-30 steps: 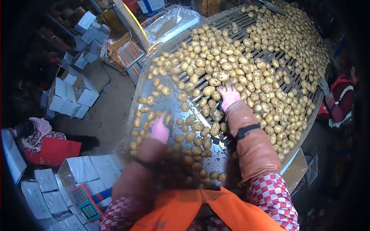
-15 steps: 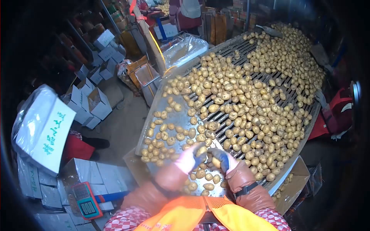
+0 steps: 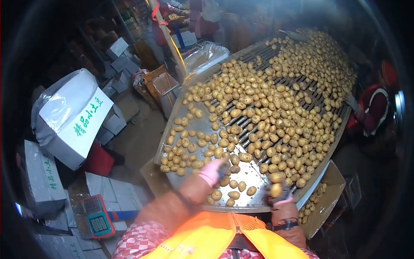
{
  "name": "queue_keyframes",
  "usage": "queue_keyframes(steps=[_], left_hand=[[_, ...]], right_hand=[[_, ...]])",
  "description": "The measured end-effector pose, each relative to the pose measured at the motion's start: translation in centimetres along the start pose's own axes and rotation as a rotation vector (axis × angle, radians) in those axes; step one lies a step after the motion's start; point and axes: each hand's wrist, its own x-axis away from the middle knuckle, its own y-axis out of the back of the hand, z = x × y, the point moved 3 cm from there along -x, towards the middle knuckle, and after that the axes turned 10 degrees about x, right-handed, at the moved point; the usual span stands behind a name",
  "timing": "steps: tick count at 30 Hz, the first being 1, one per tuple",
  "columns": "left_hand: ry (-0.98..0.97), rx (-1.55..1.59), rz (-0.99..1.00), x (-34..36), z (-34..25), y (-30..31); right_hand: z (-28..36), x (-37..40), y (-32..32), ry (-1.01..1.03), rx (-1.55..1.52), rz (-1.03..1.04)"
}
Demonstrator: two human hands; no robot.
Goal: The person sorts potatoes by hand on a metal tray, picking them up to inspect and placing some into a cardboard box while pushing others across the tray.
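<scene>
My right hand [image 3: 279,194], in a dark and pink glove, is closed around potatoes [image 3: 276,190] at the right side of the sorting table's metal end. The potatoes in it are blurred. My left hand [image 3: 215,172], gloved alike, is over the metal sheet [image 3: 252,172] among loose potatoes [image 3: 224,180]. Its fingers are smeared by motion, so whether they grip anything does not show. Several potatoes lie close to its fingertips. Many more potatoes [image 3: 297,125] cover the slatted rollers ahead.
A cardboard box [image 3: 330,190] with potatoes stands below the table's right edge. At left a person carries a white box [image 3: 73,116] wrapped in plastic. A scale display [image 3: 98,216] sits by white cartons [image 3: 116,194]. Another person's gloved hand [image 3: 351,101] is at the far right edge.
My right hand has moved right, away from the left, with potatoes in it. My left hand has shifted slightly left. The carried white box at left has come further into view.
</scene>
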Motion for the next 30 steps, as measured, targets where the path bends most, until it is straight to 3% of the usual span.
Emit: queue_keyframes(steps=[2, 3, 5, 7, 9, 10, 11, 12, 13, 14, 18, 20, 21, 23, 25, 26, 27, 29, 30], left_hand=[[-0.032, -0.007, -0.339, -2.2, 1.3, 6.1], [-0.205, -0.264, -0.400, -3.6, 2.6, 10.0], [-0.426, -0.874, -0.621, -5.6, 4.8, 16.6], [-0.098, -1.069, -0.703, -4.0, 6.9, 15.4], [0.016, -1.213, -0.563, -3.0, 8.6, 12.8], [0.031, -1.095, -0.462, -3.5, 8.5, 11.5], [0.016, -0.976, -0.391, -4.3, 7.9, 10.5], [-0.123, -1.174, -0.383, -2.8, 7.8, 8.0], [-0.268, -1.368, -0.366, -1.0, 7.6, 5.6], [-0.327, -1.355, -0.321, 0.0, 7.8, 4.8], [-0.393, -1.411, -0.170, 3.7, 9.6, 6.6], [-0.368, -1.362, -0.229, 4.9, 10.5, 9.2], [-0.360, -1.334, -0.248, 5.0, 10.9, 9.8], [-0.206, -1.204, -0.472, 4.9, 11.1, 10.7], [-0.081, -1.062, -0.735, 4.8, 11.0, 11.9], [-0.176, -1.090, -0.740, 5.0, 10.5, 11.5], [-0.199, -1.166, -0.621, 4.8, 10.2, 10.4], [-0.247, -1.315, -0.380, 4.0, 9.2, 7.5], [-0.327, -1.341, -0.232, 3.7, 8.6, 5.9]], right_hand=[[3.4, 2.1, 7.4, 0.221, -0.128, -0.034], [5.0, 3.6, 11.5, 0.325, -0.202, -0.023], [6.9, 6.8, 17.9, 0.438, -0.225, -0.285], [7.0, 10.6, 23.4, 0.518, -0.237, -0.537], [6.3, 12.4, 27.0, 0.558, -0.247, -0.685], [5.9, 12.7, 27.8, 0.559, -0.257, -0.699], [5.4, 11.2, 27.7, 0.559, -0.285, -0.646], [5.0, 9.8, 27.8, 0.402, -0.414, -0.560], [5.6, 8.3, 21.1, 0.443, -0.379, -0.565], [5.0, 6.5, 22.7, 0.420, -0.306, -0.405], [4.0, 3.1, 17.7, 0.359, -0.165, -0.043], [2.1, 0.4, 11.9, 0.311, -0.094, 0.146], [1.8, 0.3, 7.0, 0.270, 0.117, 0.013], [1.2, 0.1, -2.8, 0.114, 0.543, -0.214], [-0.5, -1.5, -7.5, -0.201, 0.519, -0.116], [-2.5, -3.3, -6.7, -0.213, 0.582, -0.108], [-4.5, -5.0, -5.9, -0.226, 0.644, -0.099], [-4.1, -5.8, -12.6, 0.050, 1.273, 0.014], [-3.6, -7.3, -13.6, 0.330, 1.534, 0.040]])
